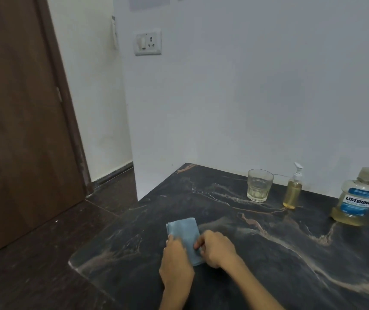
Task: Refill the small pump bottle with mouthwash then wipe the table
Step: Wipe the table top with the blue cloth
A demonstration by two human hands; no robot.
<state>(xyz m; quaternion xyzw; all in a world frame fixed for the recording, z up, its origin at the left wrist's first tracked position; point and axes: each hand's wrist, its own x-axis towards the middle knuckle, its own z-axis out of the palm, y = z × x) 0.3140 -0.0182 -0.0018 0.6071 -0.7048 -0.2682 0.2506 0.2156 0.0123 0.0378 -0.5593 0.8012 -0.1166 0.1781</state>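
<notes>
Your left hand (175, 250) lies flat on the folded blue cloth (184, 233) at 6 o'clock on the tabletop (268, 265); your right hand (216, 248) pinches its edge; the pump bottle (293, 190) stands at 2 o'clock beside the mouthwash bottle (355, 201).

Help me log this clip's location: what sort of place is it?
Probably a room in a home. A dark marble table stands against a plain white wall with a power socket, beside a wooden door. A mouthwash bottle hints at household use.
</notes>
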